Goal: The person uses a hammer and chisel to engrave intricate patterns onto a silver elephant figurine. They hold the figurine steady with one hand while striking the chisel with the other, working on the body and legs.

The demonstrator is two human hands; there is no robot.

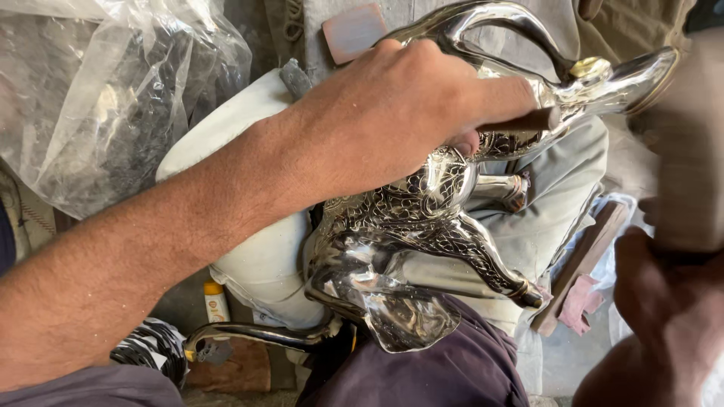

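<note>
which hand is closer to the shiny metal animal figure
Left. The left hand rests on the metal animal figure, pressing a dark tool against it. The right hand is off to its side, blurred, apart from it.

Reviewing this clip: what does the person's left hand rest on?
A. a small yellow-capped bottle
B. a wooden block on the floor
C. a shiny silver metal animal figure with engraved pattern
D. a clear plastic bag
C: the left hand lies over the body of the silver metal figure, pressing a dark tool against it; the plastic bag and the bottle lie apart, untouched.
</note>
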